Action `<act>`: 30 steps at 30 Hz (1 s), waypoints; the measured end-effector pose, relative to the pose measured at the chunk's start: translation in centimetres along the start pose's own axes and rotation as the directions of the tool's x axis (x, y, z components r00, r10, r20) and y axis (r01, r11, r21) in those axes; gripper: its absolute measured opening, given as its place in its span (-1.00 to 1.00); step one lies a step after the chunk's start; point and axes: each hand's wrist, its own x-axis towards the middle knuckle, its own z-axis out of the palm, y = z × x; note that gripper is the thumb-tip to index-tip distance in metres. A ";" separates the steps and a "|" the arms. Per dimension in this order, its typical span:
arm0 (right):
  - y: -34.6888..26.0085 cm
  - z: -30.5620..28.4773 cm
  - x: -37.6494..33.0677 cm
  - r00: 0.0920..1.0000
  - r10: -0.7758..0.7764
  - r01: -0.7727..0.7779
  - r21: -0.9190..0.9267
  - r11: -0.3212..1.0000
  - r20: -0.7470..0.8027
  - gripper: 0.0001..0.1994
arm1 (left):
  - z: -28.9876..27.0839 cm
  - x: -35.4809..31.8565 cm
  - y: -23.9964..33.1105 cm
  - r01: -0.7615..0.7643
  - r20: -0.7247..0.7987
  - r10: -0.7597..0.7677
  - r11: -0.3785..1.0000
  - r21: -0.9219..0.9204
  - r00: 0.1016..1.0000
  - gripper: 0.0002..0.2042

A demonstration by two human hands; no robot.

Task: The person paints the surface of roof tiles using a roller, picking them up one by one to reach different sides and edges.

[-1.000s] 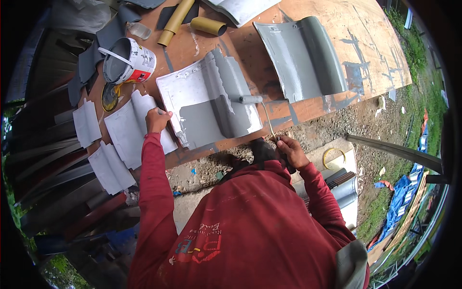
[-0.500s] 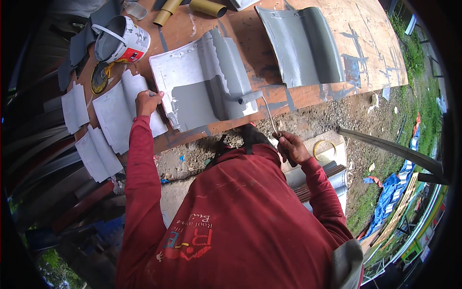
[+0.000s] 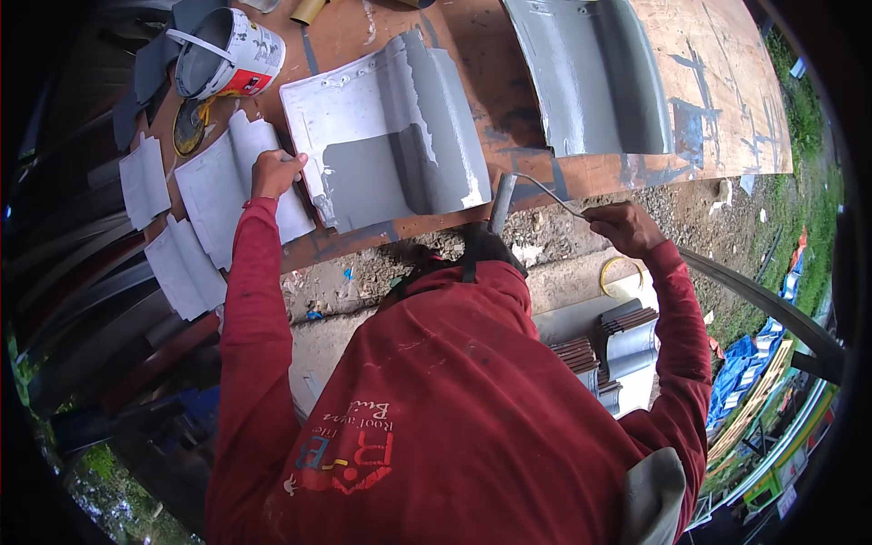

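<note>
A wavy roof tile (image 3: 363,173) lies on the wooden table, part white and part coated in wet-looking grey paint. At its left edge my left hand (image 3: 275,173) is closed, thumb and fingers gripping the rim. My right hand (image 3: 627,227) is wrapped around the handle of a small paint roller (image 3: 502,202). The roller's grey sleeve stands steeply at the tile's lower right corner, by the table's near edge; whether it touches the tile I cannot tell. Right of it lies another tile (image 3: 595,82), covered in grey.
A white paint bucket (image 3: 247,56) holding grey paint stands at the back left, a yellow-rimmed lid (image 3: 190,125) beside it. Several white tiles (image 3: 186,263) lie at the left. Stacked tiles (image 3: 627,341) sit below the table on the right, near a long metal bar (image 3: 758,289).
My right hand has moved right and away from my body. The roller has swung from lying across the tile's lower right part to standing steeply at its right edge. My left hand keeps its grip.
</note>
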 end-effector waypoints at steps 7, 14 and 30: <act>-2.0 -3.2 4.0 0.987 -0.076 0.085 -0.055 0.995 0.144 -0.76 | 0.7 0.7 -1.4 0.034 -0.005 -0.034 0.999 0.000 0.999 -0.59; -4.1 -2.1 6.7 0.965 -0.232 0.226 0.062 0.972 0.122 -0.76 | 0.9 0.2 -0.8 0.094 -0.029 -0.093 0.995 0.022 0.995 -0.59; -1.7 -5.4 6.2 0.973 -0.154 0.174 -0.104 0.979 0.174 -0.75 | 1.5 0.7 -0.9 0.127 -0.070 -0.117 0.979 0.159 0.991 -0.55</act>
